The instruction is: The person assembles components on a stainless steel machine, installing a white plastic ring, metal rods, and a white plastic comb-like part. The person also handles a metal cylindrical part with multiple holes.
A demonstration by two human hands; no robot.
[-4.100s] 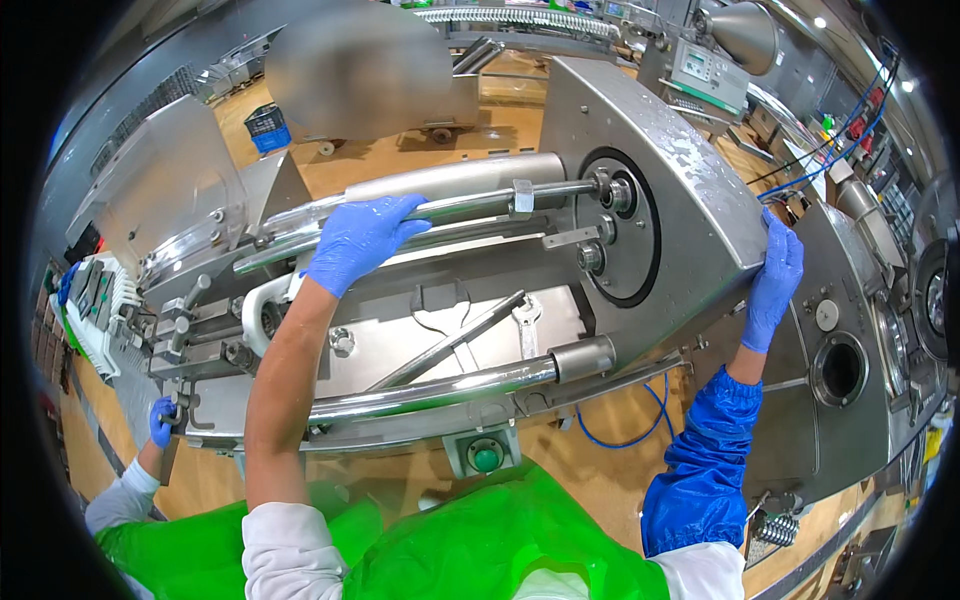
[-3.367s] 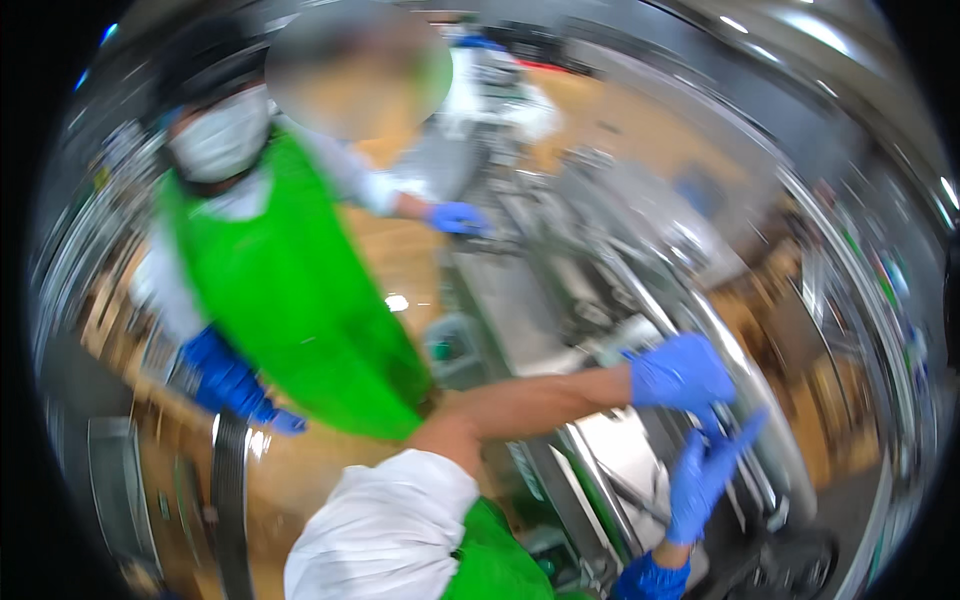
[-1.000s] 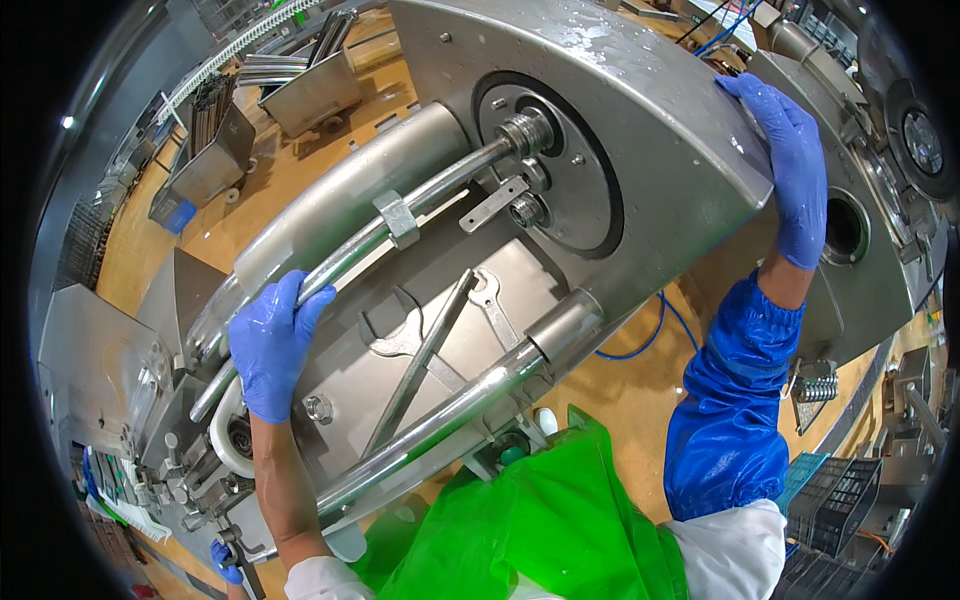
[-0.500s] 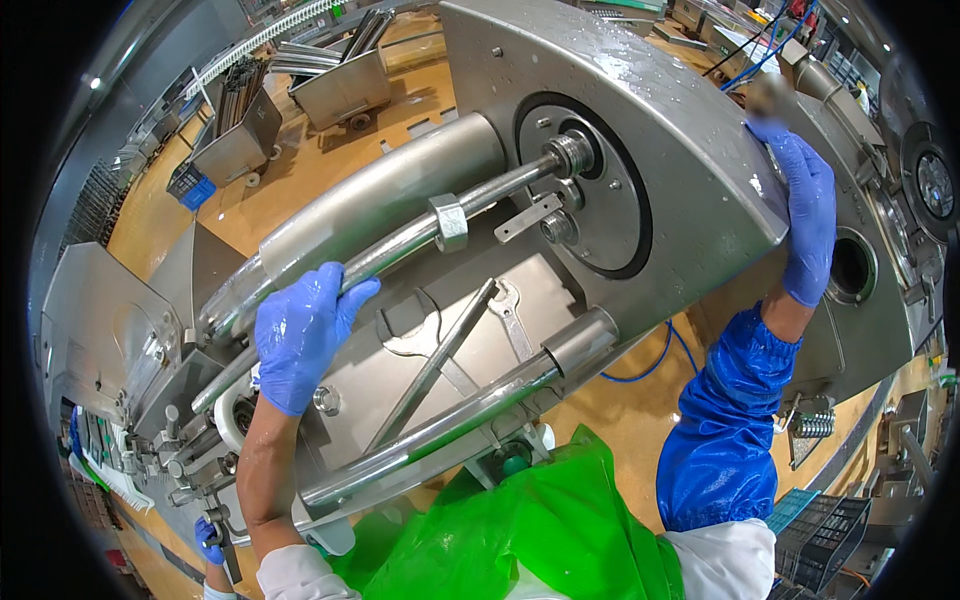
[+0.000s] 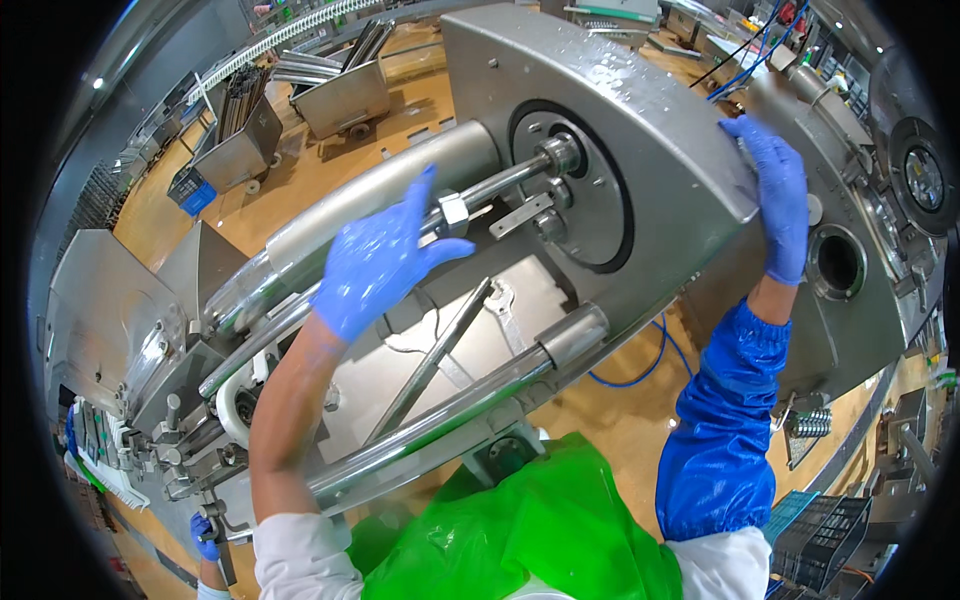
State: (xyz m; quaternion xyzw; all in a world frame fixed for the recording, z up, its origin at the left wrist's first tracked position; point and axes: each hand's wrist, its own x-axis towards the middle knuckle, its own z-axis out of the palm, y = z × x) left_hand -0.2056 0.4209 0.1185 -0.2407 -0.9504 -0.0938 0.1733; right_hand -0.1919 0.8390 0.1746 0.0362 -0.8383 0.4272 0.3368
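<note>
My left hand (image 5: 382, 262), in a blue glove, lies over the long steel rod (image 5: 512, 182) with its index finger and thumb spread apart. Close by its fingertips is a large hex nut (image 5: 454, 214) on that rod. Whether the palm touches the rod is hidden. The rod runs into a round plate (image 5: 596, 232) on the side of a wet steel housing (image 5: 600, 90). My right hand (image 5: 778, 195), also gloved, rests with stretched fingers on the housing's right edge. Below the rod, an open-ended wrench (image 5: 506, 308) and a loose metal bar (image 5: 432, 358) lie on the machine bed.
A thick steel tube (image 5: 375, 195) runs behind the rod, and a polished rail (image 5: 440, 425) along the near side. Two metal carts (image 5: 345, 100) stand far left. A blue hose (image 5: 640, 378) lies on the floor. Another person's gloved hand (image 5: 204, 535) shows lower left.
My left hand has let go of the rod and moved up and right along it to the nut, fingers spreading. My right hand has stayed on the housing; the view has shifted slightly.
</note>
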